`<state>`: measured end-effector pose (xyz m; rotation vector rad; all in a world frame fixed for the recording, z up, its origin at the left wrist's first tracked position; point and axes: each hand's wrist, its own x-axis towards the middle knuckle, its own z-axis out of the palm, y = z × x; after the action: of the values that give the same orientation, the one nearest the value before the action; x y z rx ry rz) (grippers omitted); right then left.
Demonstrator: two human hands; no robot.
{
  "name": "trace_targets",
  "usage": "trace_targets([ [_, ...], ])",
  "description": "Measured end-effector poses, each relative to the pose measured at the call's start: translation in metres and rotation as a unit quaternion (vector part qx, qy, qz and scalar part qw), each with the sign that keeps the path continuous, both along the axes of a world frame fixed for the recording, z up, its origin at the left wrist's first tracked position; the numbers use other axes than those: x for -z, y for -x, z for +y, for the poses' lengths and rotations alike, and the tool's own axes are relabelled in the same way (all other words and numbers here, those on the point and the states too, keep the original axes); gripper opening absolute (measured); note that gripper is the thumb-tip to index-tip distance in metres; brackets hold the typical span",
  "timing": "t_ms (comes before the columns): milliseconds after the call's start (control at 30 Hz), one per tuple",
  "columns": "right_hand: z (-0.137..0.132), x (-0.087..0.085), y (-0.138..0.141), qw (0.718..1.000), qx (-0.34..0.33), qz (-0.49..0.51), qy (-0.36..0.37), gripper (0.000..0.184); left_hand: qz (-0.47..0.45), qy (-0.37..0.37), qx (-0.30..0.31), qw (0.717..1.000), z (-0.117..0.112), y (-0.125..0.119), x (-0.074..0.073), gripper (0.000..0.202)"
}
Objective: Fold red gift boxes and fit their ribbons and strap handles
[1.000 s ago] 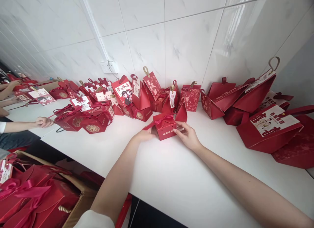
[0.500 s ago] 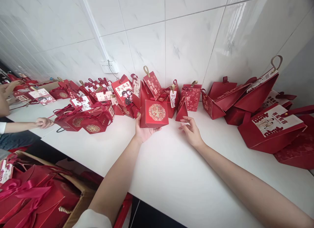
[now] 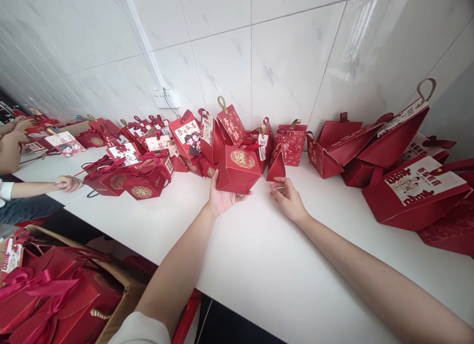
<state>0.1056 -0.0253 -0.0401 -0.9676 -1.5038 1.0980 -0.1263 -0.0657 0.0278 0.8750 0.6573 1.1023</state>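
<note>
A red gift box (image 3: 237,178) with a round gold emblem rests in my left hand (image 3: 221,200), whose thumb presses its left side while the fingers lie under it. The box is tilted, and its emblem face points upward. To the right, my right hand (image 3: 289,201) hovers over the white table with loosely bent fingers and nothing seen in them. Its fingertips are apart from the held box, close to a narrow red box (image 3: 277,164). Behind the held box leans a red box with a gold loop (image 3: 231,124).
Several red boxes (image 3: 414,191) crowd the right side, and ribbon-tied boxes (image 3: 142,186) stand at left. A carton (image 3: 128,289) of red boxes sits lower left. A co-worker's hand (image 3: 69,183) is at the left table edge. A tiled wall (image 3: 285,72) closes the back.
My left hand has tipped the gift box, turning its emblem from facing me to facing upward. My right hand has barely moved.
</note>
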Motion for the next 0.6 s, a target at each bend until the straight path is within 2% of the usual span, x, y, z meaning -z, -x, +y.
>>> trace_targets([
  [100, 0.0, 0.0, 0.0, 1.0, 0.011, -0.005, -0.004, 0.038, 0.012, -0.021, -0.004, 1.0, 0.0, 0.002, 0.003, 0.084],
  [200, 0.0, 0.0, 0.0, 1.0, 0.018, -0.003, -0.005, 0.038, 0.073, -0.056, 0.001, 0.996, -0.001, 0.011, 0.006, 0.077],
  [267, 0.0, 0.001, 0.0, 1.0, 0.018, -0.002, -0.01, 0.037, 0.127, -0.089, 0.062, 0.986, -0.002, 0.018, 0.002, 0.081],
  [367, 0.001, 0.003, -0.001, 1.0, 0.016, -0.01, -0.013, 0.038, 0.188, -0.135, 0.181, 0.956, -0.005, 0.026, -0.009, 0.089],
  [433, 0.002, 0.005, -0.001, 1.0, 0.015, -0.015, -0.013, 0.038, 0.213, -0.14, 0.222, 0.941, -0.006, 0.029, -0.013, 0.092],
  [500, 0.003, 0.006, -0.002, 1.0, 0.013, -0.016, -0.016, 0.037, 0.233, -0.119, 0.214, 0.941, -0.005, 0.032, -0.012, 0.087],
  [600, 0.004, 0.008, -0.002, 1.0, 0.01, -0.016, -0.018, 0.036, 0.246, -0.083, 0.128, 0.957, 0.001, 0.036, -0.006, 0.075],
])
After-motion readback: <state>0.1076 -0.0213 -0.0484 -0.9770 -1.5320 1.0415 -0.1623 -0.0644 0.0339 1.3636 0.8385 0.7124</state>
